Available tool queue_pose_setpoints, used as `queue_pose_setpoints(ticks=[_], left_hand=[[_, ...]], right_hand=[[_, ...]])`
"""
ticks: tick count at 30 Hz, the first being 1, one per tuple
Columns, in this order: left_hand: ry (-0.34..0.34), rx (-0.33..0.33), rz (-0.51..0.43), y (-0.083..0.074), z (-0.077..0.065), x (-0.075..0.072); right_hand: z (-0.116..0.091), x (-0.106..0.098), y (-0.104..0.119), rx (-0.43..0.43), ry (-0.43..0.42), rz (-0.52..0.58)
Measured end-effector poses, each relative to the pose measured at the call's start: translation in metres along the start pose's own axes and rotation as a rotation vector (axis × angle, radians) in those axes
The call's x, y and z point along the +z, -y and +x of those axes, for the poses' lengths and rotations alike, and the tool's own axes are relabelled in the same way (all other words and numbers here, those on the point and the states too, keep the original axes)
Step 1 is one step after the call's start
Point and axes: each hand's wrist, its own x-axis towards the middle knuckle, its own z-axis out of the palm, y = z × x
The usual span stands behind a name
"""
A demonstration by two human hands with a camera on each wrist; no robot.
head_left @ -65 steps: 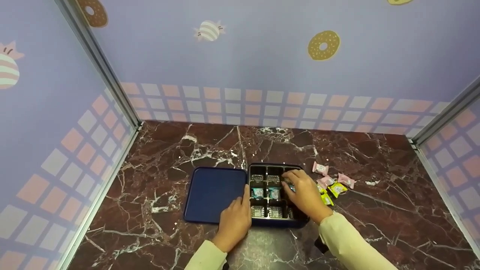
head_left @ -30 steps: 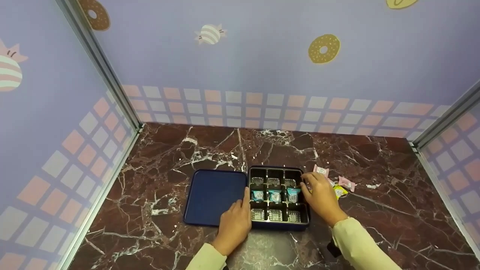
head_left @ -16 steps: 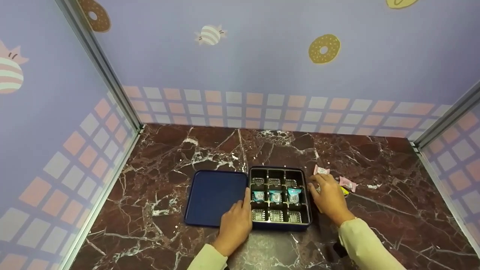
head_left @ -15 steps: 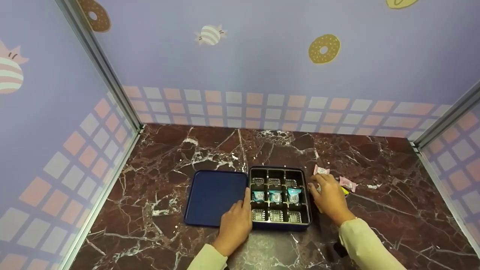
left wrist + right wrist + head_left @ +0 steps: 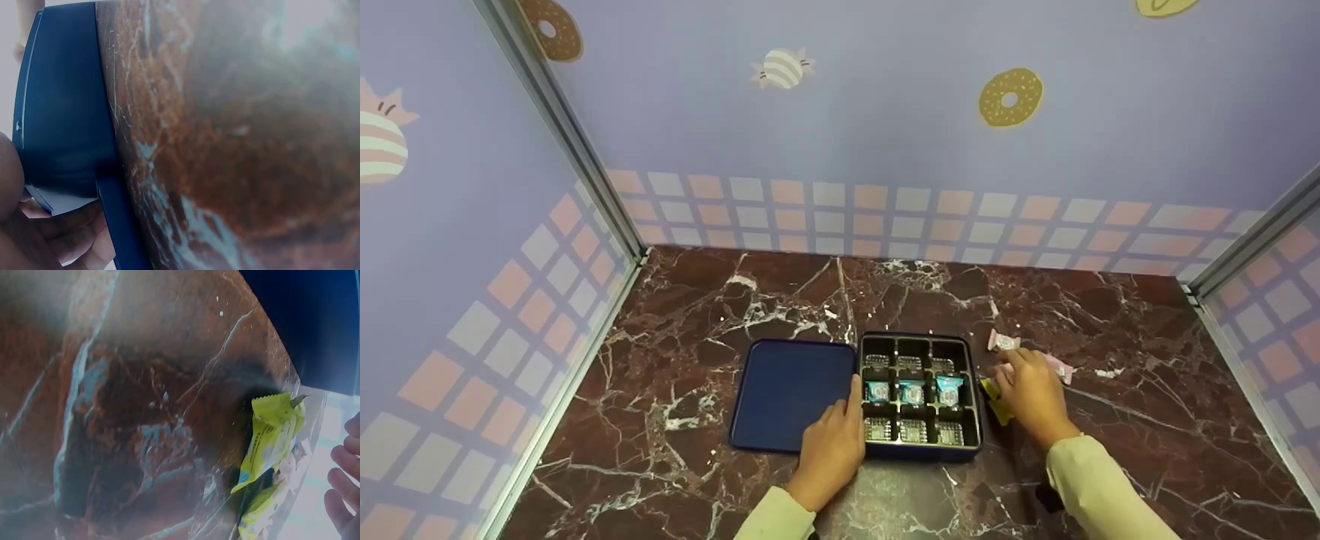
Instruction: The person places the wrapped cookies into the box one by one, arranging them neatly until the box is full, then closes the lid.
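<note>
A navy box (image 5: 919, 454) with a black divided insert lies in front of me, its middle row holding blue-wrapped candies (image 5: 912, 392). My left hand (image 5: 832, 442) holds the box at its near left corner, index finger along the left rim; the left wrist view has the thumb (image 5: 7, 174) at the front wall and other fingers by the side. My right hand (image 5: 1033, 394) hovers over the loose candies right of the box, fingertips at a pink candy mostly hidden beneath them. Yellow candies (image 5: 270, 439) lie near its fingers, which are loosely bent in the right wrist view.
The flat navy lid (image 5: 791, 394) lies against the box's left side. Pink candies (image 5: 1003, 341) sit beyond the right hand, another pink candy (image 5: 1061, 369) to its right. Patterned wall panels (image 5: 885, 217) enclose the marble tabletop (image 5: 697, 322) at the back and sides.
My right hand has drawn back from the box's right column to the candy pile, uncovering the third blue candy, then shifted slightly right, exposing yellow candies. My left hand has stayed in place.
</note>
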Motion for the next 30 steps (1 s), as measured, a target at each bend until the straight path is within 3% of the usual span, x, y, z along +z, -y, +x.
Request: queue_pose_setpoints(ticks=[8, 15, 23, 30], left_hand=[[0.012, -0.009, -0.004, 0.000, 0.000, 0.000], [-0.049, 0.008, 0.012, 0.000, 0.000, 0.001], [0.009, -0.017, -0.006, -0.001, 0.001, -0.001], [-0.003, 0.001, 0.011, 0.000, -0.001, 0.001]], right_hand=[[-0.001, -0.001, -0.009, 0.068, 0.023, 0.025], [-0.003, 0.001, -0.014, 0.118, 0.041, 0.035], [-0.004, 0.002, -0.019, 0.169, 0.078, 0.032], [-0.006, 0.004, -0.024, 0.181, 0.123, -0.019]])
